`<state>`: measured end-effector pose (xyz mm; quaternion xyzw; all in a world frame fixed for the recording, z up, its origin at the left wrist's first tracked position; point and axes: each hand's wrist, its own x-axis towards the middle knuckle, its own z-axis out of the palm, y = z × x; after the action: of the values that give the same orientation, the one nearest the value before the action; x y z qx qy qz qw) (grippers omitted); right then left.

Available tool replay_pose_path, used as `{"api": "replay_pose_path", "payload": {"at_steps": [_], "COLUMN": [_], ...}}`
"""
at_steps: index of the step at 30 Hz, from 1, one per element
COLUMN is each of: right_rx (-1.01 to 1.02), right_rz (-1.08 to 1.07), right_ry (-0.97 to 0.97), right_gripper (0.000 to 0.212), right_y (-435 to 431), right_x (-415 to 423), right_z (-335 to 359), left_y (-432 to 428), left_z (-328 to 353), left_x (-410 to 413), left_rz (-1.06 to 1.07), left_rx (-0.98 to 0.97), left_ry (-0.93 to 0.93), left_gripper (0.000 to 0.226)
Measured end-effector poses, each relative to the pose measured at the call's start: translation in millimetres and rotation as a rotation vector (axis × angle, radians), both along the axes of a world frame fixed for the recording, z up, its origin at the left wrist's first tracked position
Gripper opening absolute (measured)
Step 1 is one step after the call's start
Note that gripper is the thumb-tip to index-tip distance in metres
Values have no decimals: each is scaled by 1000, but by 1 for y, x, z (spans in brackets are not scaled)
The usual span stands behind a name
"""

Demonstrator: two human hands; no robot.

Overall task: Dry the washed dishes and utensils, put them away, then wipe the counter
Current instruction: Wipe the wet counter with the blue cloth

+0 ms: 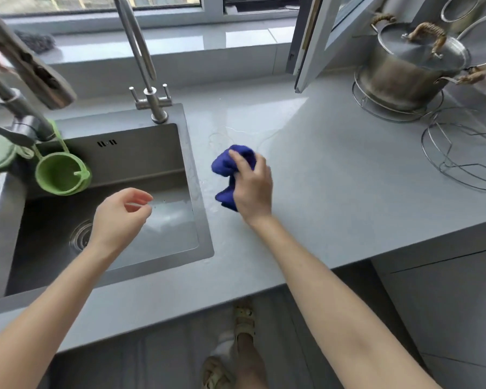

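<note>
R hands: my right hand point(253, 189) grips the bunched blue cloth point(230, 167), fingers curled over the top, pressing it onto the surface point(334, 178).
L hands: my left hand point(121, 214) hovers over the sink point(141, 153), fingers loosely curled and holding nothing. Thumb and index sit close together, but I see nothing between them.
Cloth pos: on the surface just beside the sink's right rim, at the near edge of a wet patch point(236, 130).
Step (my read): wiping phase. No loose dishes or utensils in view near the sink, so drying and putting away look done.
Risk 1: the cloth is wadded up, so little of it touches. It may smear the water instead of lifting it, and I'd flatten it first.
Risk 2: a wipe to the left pushes water over the rim into the sink, which is fine. A wipe toward me could send drips off the front edge onto the floor by my feet, which is a slip hazard.
Risk 3: a wide sweep to the right heads toward the wire rack point(460, 158) and the lidded pot point(410, 68). They're well apart from the cloth now, but a knock could shift the rack.
Risk 4: the left hand is idle near the green strainer point(59, 175) hanging from the faucet, and a careless swing could knock it off.
</note>
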<state>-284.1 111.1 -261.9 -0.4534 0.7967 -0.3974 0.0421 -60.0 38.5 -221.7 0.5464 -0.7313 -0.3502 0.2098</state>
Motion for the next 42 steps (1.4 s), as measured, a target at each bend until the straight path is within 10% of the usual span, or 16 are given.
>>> {"api": "replay_pose_path", "payload": {"at_steps": [7, 13, 22, 30, 36, 42], "right_rx": [287, 478, 408, 41, -290, 309], "right_rz": [-469, -527, -294, 189, -281, -702], "right_ry": [-99, 199, 204, 48, -124, 12], "right_gripper": [53, 65, 50, 46, 55, 64], "right_y": [182, 197, 55, -22, 60, 104], "right_x": [-154, -71, 142, 155, 17, -125], "right_z": [-16, -60, -50, -30, -8, -49], "left_y": [7, 16, 24, 19, 11, -2], "left_z": [-11, -24, -23, -17, -30, -30], "left_x": [34, 51, 70, 77, 68, 42], "left_rz": [61, 114, 190, 260, 256, 221], "left_rx": [78, 111, 85, 44, 117, 122], "left_ry": [32, 41, 76, 103, 93, 75], "left_gripper": [15, 16, 15, 15, 16, 19]}}
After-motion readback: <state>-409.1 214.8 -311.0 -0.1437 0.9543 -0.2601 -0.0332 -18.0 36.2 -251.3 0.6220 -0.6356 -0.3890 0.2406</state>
